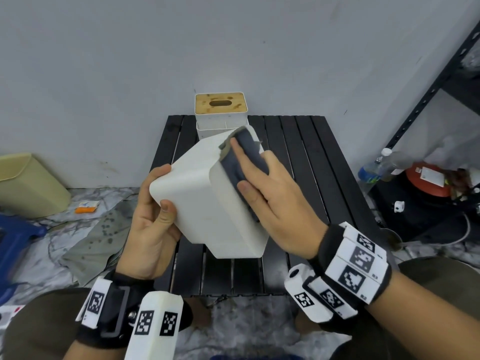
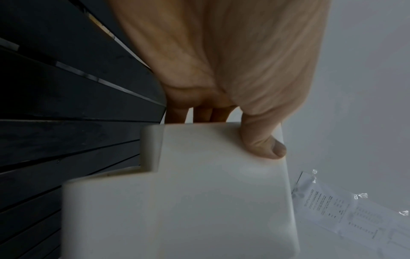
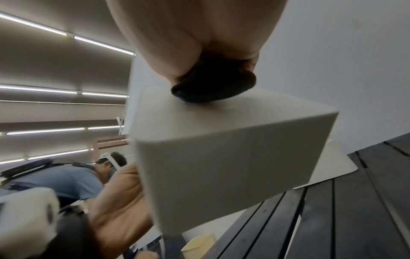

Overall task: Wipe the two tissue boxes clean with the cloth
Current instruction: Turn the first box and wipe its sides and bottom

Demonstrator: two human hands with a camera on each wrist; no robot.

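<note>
White tissue box [image 1: 207, 203]: held tilted above the black slatted table [image 1: 306, 152], clear of its surface. Long axis runs from the near-right corner, low over the table's near half, up and away toward the far-left. One broad plain face is turned up toward the head camera; a stepped notch along one edge shows in the left wrist view. Which end carries the opening cannot be told.

Left hand [image 1: 153, 224]: grips the box's left end, thumb [image 2: 264, 140] pressed flat on the upper face near the corner, fingers curled around the far edge and underneath.

Right hand [image 1: 272, 203]: lies on the box's right-hand face with fingers extended and slightly spread, pressing the cloth against it; thumb lies along the near edge of the cloth.

Dark grey cloth [image 1: 244, 159]: folded pad, pinned between the right palm and fingers and the box's upper right face, its far end reaching the box's top far corner. In the right wrist view it bulges dark beneath the palm, touching the box.

Second tissue box [image 1: 220, 113]: white body, wooden lid with an oval slot facing up; stands upright at the table's far edge against the grey wall [image 1: 104, 74], just behind the held box.

Beige bin [image 1: 26, 185]: on the floor to the left, well apart from the table.

Plastic bottle [image 1: 376, 165]: on the floor right of the table, beside a black metal shelf [image 1: 428, 100].
</note>
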